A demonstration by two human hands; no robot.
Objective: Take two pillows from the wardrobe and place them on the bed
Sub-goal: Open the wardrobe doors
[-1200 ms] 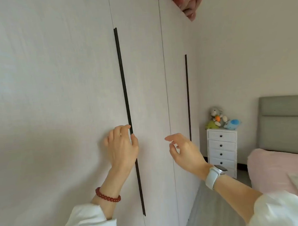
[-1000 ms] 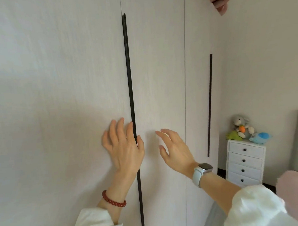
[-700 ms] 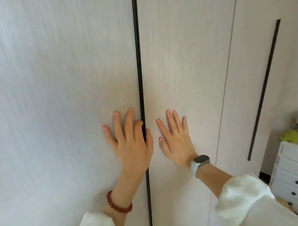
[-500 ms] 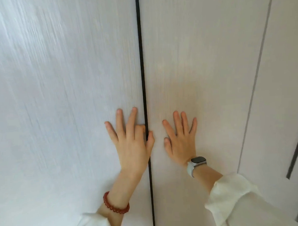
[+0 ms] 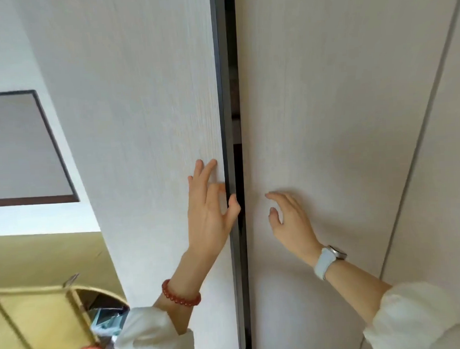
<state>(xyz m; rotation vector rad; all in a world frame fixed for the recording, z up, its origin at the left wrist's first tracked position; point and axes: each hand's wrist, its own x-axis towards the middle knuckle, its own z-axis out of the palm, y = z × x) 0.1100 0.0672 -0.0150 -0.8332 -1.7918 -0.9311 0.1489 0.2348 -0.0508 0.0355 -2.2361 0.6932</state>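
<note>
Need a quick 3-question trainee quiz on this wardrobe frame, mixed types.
1. True or false: the left door is fully shut against the right door.
2. Which wrist carries the watch? A: left hand; B: right hand.
3. Fill in: the left thumb hooks the left door's dark ____.
Key: 1 false, a gap shows. 2 B. 3 edge strip.

White wall (image 5: 4, 52) at left, dark-framed grey panel (image 5: 19, 146) on it, yellow furniture (image 5: 40, 319) low beneath, soft even light
</note>
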